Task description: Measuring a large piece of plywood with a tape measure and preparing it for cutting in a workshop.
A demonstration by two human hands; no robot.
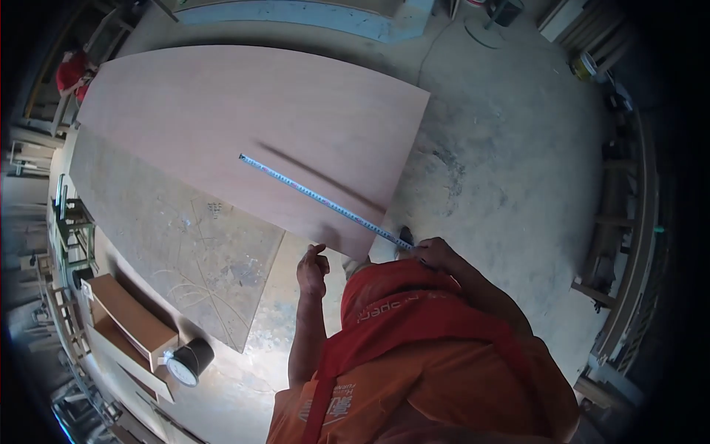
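Observation:
My right hand point(438, 254) is closed at my waist around a tape measure, its case hidden in the fingers. The drawn-out blade point(318, 197) of the tape runs up and left, over a large pinkish plywood sheet point(244, 96). A narrow shadow lies beside the blade on the sheet, so the blade seems raised off it. My left hand point(313, 271) is held up near the sheet's near edge, its fingers half bent and apart, with nothing visible in it. A worn grey-brown board point(177, 229) adjoins the sheet on the left.
At the lower left stand a brown wooden box-like piece point(133, 314) and a black bucket point(194, 360). A person in red point(72, 72) is by the sheet's far left corner. Beyond the sheet runs a light-blue frame point(310, 21). Racks point(621, 222) line the right side.

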